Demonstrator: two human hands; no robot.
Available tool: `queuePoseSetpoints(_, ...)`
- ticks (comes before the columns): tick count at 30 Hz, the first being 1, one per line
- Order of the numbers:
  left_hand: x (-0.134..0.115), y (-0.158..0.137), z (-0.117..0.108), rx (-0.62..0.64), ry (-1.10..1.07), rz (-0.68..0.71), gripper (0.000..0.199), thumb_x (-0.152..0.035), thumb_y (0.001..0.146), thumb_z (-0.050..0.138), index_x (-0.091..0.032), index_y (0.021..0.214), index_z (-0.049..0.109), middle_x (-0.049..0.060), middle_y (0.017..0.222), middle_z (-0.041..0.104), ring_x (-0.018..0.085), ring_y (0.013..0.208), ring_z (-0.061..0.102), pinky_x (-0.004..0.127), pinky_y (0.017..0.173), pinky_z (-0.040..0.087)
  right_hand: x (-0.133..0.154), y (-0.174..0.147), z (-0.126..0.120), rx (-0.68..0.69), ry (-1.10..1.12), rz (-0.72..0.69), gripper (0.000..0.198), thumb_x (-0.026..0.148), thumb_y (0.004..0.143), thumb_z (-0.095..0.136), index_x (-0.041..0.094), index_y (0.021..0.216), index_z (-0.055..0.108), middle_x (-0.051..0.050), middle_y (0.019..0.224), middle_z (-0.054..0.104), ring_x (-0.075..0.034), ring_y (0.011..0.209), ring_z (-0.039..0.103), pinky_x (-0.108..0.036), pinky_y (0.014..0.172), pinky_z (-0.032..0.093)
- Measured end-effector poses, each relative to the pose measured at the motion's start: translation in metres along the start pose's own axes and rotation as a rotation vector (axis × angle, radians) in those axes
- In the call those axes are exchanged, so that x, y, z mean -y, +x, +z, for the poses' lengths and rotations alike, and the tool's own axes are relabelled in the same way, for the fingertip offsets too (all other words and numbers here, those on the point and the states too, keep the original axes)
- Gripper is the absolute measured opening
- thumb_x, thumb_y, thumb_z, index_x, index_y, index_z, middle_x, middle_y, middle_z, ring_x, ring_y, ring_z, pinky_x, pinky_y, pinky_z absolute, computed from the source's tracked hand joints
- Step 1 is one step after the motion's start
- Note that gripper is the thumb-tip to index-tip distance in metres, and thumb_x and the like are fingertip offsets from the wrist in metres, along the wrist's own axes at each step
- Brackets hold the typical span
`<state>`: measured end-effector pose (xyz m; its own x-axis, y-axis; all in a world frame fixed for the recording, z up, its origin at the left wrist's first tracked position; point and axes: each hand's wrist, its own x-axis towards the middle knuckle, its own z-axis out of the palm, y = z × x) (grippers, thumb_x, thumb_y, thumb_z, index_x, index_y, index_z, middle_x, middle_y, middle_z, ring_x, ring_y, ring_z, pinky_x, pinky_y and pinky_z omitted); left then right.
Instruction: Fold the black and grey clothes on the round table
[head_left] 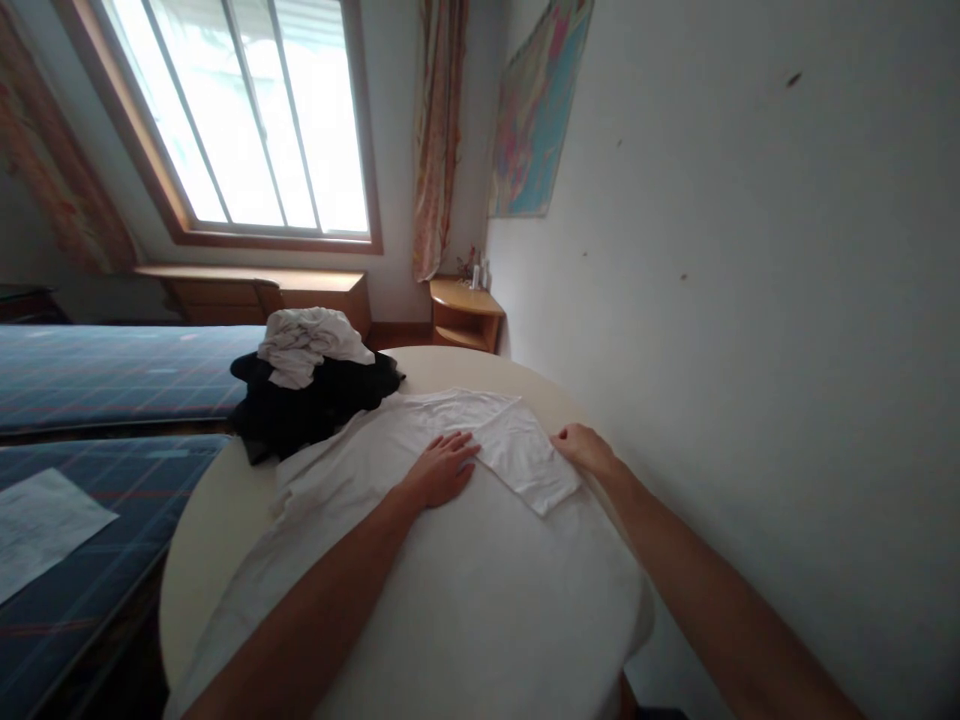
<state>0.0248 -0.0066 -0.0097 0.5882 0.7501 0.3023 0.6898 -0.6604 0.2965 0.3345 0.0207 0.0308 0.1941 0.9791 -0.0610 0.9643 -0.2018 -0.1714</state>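
Note:
A white T-shirt (480,580) is spread over a round cream table, its near part reaching the bottom of the view. One sleeve lies folded inward on top of the body, with its hem slanting down to the right. My left hand (442,468) rests flat on the shirt beside that folded sleeve, fingers stretched out. At the shirt's right edge, my right hand (586,448) has its fingers pinched together on the white cloth of the sleeve. The exact grip of its fingertips is partly hidden.
On the round table (202,530), black clothing (315,400) lies heaped at the far left with a crumpled white garment (311,340) on top. A wall (735,350) runs close along the right. Plaid mattresses (112,370) stand to the left, one bearing a paper sheet (49,525).

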Motion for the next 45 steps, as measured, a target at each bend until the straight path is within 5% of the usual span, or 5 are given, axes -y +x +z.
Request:
queuePoseSetpoints(8,-0.004,-0.001,-0.005,-0.012,-0.044,0.154,0.042,-0.015,0.092,0.046,-0.026,0.127,0.064,0.006,0.14,0.059,0.022,0.129,0.053,0.04,0.112,0.04,0.001,-0.024,0.004,0.059,0.034,-0.008,0.034,0.042,0.086,0.058,0.014,0.087,0.077,-0.018,0.097,0.075,-0.026,0.095,0.07,-0.029,0.077,0.047)
queuePoseSetpoints(17,-0.004,-0.001,-0.006,0.0,-0.043,0.15,0.043,-0.014,0.09,0.047,-0.025,0.128,0.065,0.006,0.141,0.058,0.022,0.131,0.052,0.039,0.114,0.038,0.014,-0.043,-0.002,-0.017,0.195,-0.131,0.04,0.024,0.08,0.064,0.013,0.118,0.06,-0.013,0.111,0.072,-0.021,0.096,0.067,-0.024,0.08,0.046)
queuePoseSetpoints(28,-0.003,-0.002,-0.003,-0.05,-0.025,0.135,0.039,-0.018,0.091,0.049,-0.027,0.124,0.067,0.006,0.139,0.059,0.023,0.129,0.053,0.04,0.112,0.041,0.036,-0.062,0.0,-0.017,0.269,-0.275,0.057,0.008,0.068,0.065,0.016,0.124,0.06,-0.007,0.1,0.073,-0.019,0.09,0.067,-0.024,0.077,0.046)
queuePoseSetpoints(38,-0.002,0.0,-0.001,-0.129,-0.019,0.028,0.034,-0.018,0.09,0.051,-0.024,0.119,0.068,0.007,0.137,0.058,0.024,0.129,0.05,0.043,0.113,0.039,0.009,-0.061,0.003,-0.014,0.281,-0.221,0.059,0.008,0.076,0.057,0.014,0.135,0.052,-0.012,0.126,0.066,-0.02,0.108,0.065,-0.028,0.096,0.045)
queuePoseSetpoints(45,-0.005,0.001,-0.005,-0.107,-0.045,0.074,0.036,-0.017,0.093,0.046,-0.021,0.124,0.064,0.007,0.126,0.065,0.023,0.12,0.054,0.04,0.109,0.041,0.043,-0.086,-0.004,0.0,0.375,-0.312,0.063,0.008,0.073,0.06,0.017,0.135,0.052,-0.01,0.124,0.066,-0.02,0.113,0.062,-0.028,0.099,0.044)
